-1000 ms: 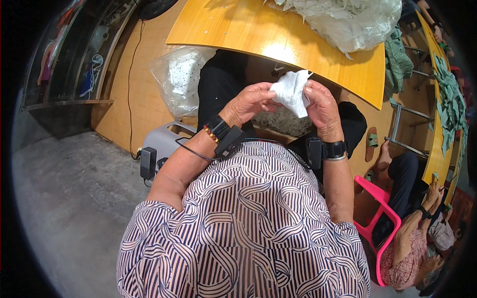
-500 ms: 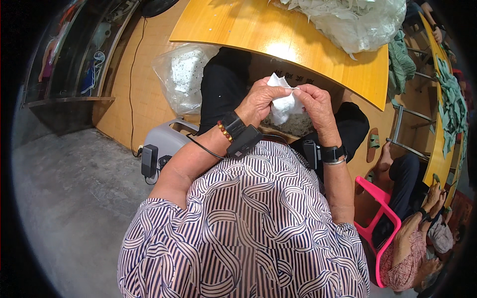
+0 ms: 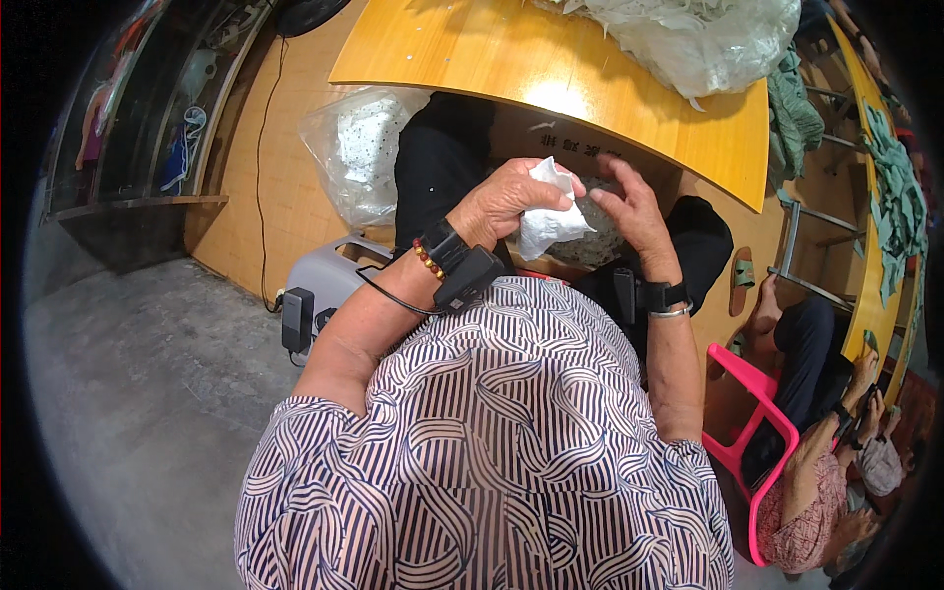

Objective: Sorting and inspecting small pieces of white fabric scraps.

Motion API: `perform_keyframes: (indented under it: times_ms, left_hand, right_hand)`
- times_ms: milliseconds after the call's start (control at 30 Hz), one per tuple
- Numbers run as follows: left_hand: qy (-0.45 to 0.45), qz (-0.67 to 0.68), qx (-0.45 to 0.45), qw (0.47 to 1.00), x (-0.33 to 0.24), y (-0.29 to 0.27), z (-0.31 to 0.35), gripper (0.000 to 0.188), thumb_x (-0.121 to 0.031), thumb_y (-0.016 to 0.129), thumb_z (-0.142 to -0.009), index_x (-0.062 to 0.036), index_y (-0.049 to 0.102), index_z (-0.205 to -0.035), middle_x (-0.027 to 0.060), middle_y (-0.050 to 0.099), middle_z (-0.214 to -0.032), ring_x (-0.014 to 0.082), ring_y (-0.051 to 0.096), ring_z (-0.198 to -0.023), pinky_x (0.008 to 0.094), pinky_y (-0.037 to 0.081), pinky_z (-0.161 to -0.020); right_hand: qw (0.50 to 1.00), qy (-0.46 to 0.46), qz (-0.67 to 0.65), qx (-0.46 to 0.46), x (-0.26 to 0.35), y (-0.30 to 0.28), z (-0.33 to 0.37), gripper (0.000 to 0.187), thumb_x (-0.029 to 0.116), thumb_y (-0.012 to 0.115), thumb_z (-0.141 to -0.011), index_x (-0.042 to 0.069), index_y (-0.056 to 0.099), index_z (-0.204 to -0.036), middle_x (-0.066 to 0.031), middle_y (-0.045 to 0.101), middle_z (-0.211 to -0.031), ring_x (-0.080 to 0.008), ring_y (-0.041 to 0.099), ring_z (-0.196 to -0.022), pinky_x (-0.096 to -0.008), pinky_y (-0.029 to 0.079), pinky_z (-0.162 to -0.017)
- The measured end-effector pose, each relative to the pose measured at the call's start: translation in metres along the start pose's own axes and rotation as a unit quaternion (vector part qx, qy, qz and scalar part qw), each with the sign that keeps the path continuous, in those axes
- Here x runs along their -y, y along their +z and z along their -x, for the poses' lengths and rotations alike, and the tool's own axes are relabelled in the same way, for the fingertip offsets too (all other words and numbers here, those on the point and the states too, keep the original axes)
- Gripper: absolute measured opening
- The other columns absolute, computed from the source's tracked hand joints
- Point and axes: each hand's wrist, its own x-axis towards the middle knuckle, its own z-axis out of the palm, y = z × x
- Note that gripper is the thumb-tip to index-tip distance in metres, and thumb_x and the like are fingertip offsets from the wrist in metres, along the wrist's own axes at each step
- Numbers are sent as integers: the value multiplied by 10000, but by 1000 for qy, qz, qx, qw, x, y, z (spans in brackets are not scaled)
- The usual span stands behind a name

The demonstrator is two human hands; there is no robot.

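Note:
A small, soft white piece of cloth-like material [image 3: 554,228] hangs crumpled from my left hand [image 3: 506,202], pinched between thumb and fingers. Just to its right, my right hand [image 3: 634,211] is raised with thumb and fingers apart and nothing in it; its fingertips are slightly blurred. Below both hands, between my knees, sits an open cardboard box [image 3: 639,162] holding pale, speckled scraps [image 3: 600,246]. A thin white sliver [image 3: 541,126] shows near the box's far side.
A yellow table [image 3: 472,59] stands ahead, bearing a clear bag of white pieces [image 3: 688,44]. Another plastic bag [image 3: 364,147] lies by my left leg. To the right are a pink stool [image 3: 752,423], a co-worker's arm [image 3: 806,457] and a table with green cloth [image 3: 890,206].
My right hand has let go of the white piece and moved away to the right, its fingers spreading. My left hand keeps the piece, which has turned and hangs a little lower.

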Motion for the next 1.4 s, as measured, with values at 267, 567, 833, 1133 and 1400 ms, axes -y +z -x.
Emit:
perform_keyframes:
  times_ms: [267, 567, 833, 1133, 1400]
  left_hand:
    - [-56, -175, -4, 983, -1, 7, 4, 352, -11, 634, -616, -4, 585, -965, 44, 597, -857, 129, 564, -773, 243, 438, -737]
    - [-97, -201, 82, 971, -6, 16, 16, 330, -79, 631, -601, -39, 614, -928, 11, 574, -806, 105, 526, -727, 209, 417, -700]
    - [-76, -201, 77, 974, -10, 13, 22, 323, -71, 636, -610, -45, 611, -932, 8, 576, -804, 101, 530, -733, 217, 421, -708]
    - [-10, -142, -3, 990, -25, -11, 38, 343, -69, 668, -607, -41, 611, -944, 7, 578, -840, 100, 535, -760, 222, 426, -716]
    - [106, -114, -84, 984, -29, -14, 26, 499, -46, 691, -633, -53, 531, -1105, 2, 529, -879, 99, 517, -802, 221, 437, -732]
  right_hand:
    - [947, 31, -283, 148, 59, -6, -13, 358, 97, 582, -771, 43, 523, -1120, -53, 547, -1002, -94, 512, -826, -239, 445, -723]
    - [977, 84, -176, 84, 8, 5, -11, 154, 97, 588, -794, 8, 578, -919, 9, 550, -725, -62, 508, -585, -187, 424, -537]
    - [913, 175, -358, 87, 35, 36, -50, 347, 253, 640, -768, 20, 526, -998, -33, 548, -721, -92, 485, -527, -210, 413, -490]
    - [837, 73, 421, 342, -78, 42, -34, 311, 246, 562, -754, 65, 593, -1005, -146, 627, -904, -361, 582, -849, -411, 459, -752]
    - [979, -28, 174, 107, -12, 28, -29, 306, 219, 581, -791, 28, 576, -1030, -111, 618, -914, -249, 581, -846, -337, 446, -746]
